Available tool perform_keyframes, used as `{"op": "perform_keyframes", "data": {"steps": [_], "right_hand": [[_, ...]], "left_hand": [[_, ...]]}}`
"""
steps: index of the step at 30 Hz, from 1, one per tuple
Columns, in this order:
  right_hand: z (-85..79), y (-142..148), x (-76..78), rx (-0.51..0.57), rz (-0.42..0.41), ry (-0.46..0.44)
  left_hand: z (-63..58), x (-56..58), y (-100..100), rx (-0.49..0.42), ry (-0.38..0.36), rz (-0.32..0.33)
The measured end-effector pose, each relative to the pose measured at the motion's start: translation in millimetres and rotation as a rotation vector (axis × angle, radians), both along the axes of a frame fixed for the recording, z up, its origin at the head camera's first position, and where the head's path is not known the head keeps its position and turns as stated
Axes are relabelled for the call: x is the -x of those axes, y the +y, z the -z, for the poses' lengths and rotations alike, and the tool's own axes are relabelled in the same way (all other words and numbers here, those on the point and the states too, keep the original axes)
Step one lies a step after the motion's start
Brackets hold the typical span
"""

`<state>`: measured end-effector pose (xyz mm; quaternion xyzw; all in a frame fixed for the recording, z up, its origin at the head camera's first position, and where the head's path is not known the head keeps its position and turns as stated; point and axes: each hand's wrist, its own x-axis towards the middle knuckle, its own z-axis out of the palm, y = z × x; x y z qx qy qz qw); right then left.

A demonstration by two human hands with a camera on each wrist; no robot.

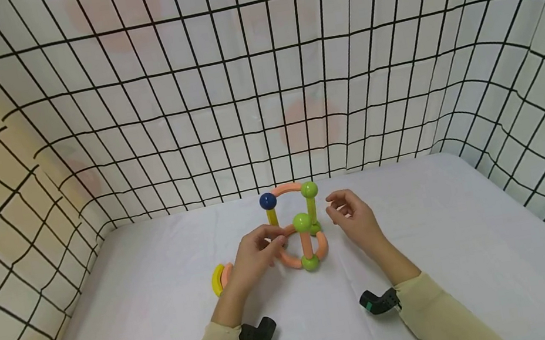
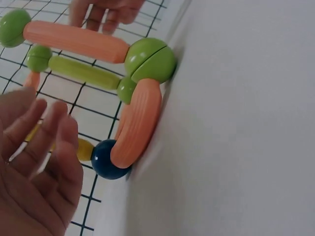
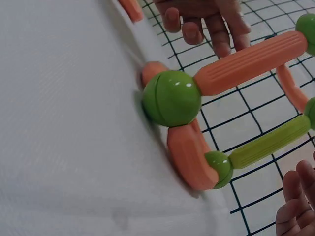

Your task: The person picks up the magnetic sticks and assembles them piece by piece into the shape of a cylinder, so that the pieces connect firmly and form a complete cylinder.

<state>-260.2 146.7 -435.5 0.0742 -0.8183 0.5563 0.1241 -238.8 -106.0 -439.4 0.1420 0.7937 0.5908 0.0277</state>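
A magnetic stick-and-ball structure (image 1: 306, 243) stands on the white table. Orange curved sticks (image 2: 139, 123) join green balls (image 3: 172, 98) and a blue ball (image 2: 109, 160) into a ring at its base. Three uprights rise from it: orange, green and yellow. One orange curved stick (image 1: 286, 188) bridges the upper blue ball (image 1: 268, 201) and a green ball (image 1: 309, 189). My left hand (image 1: 258, 248) is at the structure's left side, fingers loosely bent, partly hiding the yellow upright; contact is unclear. Right of the structure, my right hand (image 1: 357, 221) hovers with relaxed fingers, holding nothing.
Yellow and orange curved sticks (image 1: 218, 279) lie together on the table, left of my left wrist and partly hidden by it. A black wire grid (image 1: 282, 94) backed by white sheeting encloses the back and both sides. Black wrist cameras (image 1: 379, 301) are strapped to both wrists.
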Motion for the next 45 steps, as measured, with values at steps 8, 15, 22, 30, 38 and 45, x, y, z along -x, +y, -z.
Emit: {"op": "perform_keyframes", "data": {"steps": [8,15,22,30,38,45], "right_hand": [[18.3,-1.7,4.9,-0.115,-0.052,-0.142],[32.2,-5.6,7.7,-0.223,-0.138,-0.197],[36.0,-7.5,8.6,-0.265,-0.171,-0.163],[36.2,-7.2,5.8,-0.26,-0.171,-0.155],[36.8,-6.4,6.8,-0.271,-0.131,-0.153],[35.4,-2.1,7.2,-0.263,-0.112,-0.14]], "left_hand": [[3.3,6.1,-3.7,0.039,-0.123,-0.217],[6.1,7.7,-4.7,0.078,-0.2,-0.262],[5.9,5.9,-3.4,0.106,-0.267,-0.244],[8.6,5.5,-3.0,0.109,-0.253,-0.209],[12.1,6.6,-2.7,0.063,-0.233,-0.161],[11.6,7.4,-1.0,0.041,-0.262,-0.151]]}}
